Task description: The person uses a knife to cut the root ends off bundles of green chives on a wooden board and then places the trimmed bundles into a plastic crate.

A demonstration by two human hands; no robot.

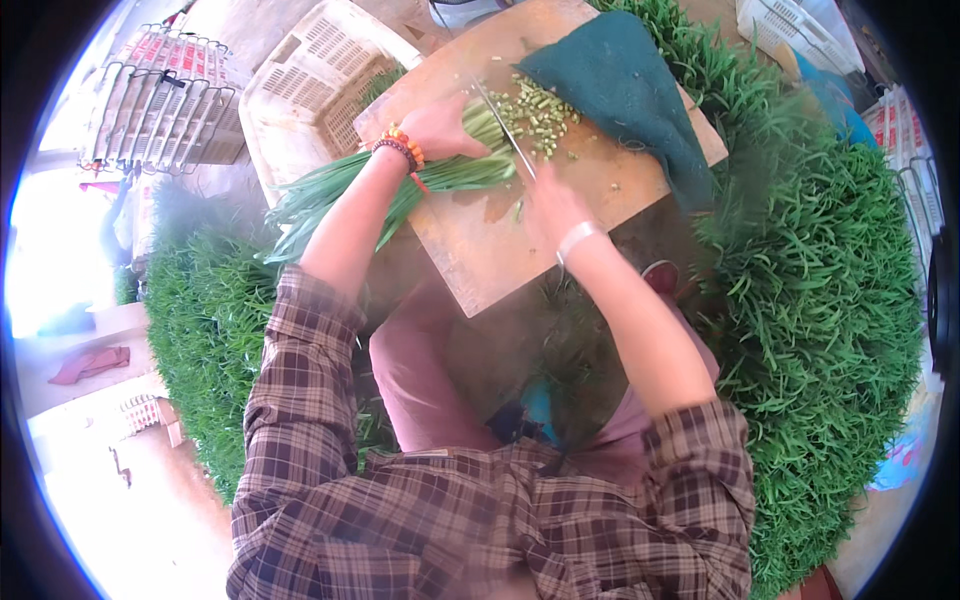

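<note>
My left hand (442,131) presses a bundle of long green leafy stalks (375,187) onto a wooden board (480,247). The pale stem ends lie toward the middle of the board, and the leaves hang over its left edge. In my right hand (555,206) is a knife, its handle hidden by my fingers. The knife blade (501,120) lies across the stem ends, just right of my left hand. Short cut stem pieces (541,116) are scattered beyond the blade. A dark green cloth (622,82) drapes over the board's right side.
A dirty white plastic crate (262,124) stands left of the board, with some greens inside. Large heaps of green leafy stalks (810,300) rise on my right, and another heap (210,285) on my left. Stacked crates (172,97) stand at the far left; another white crate (802,30) is at the upper right.
</note>
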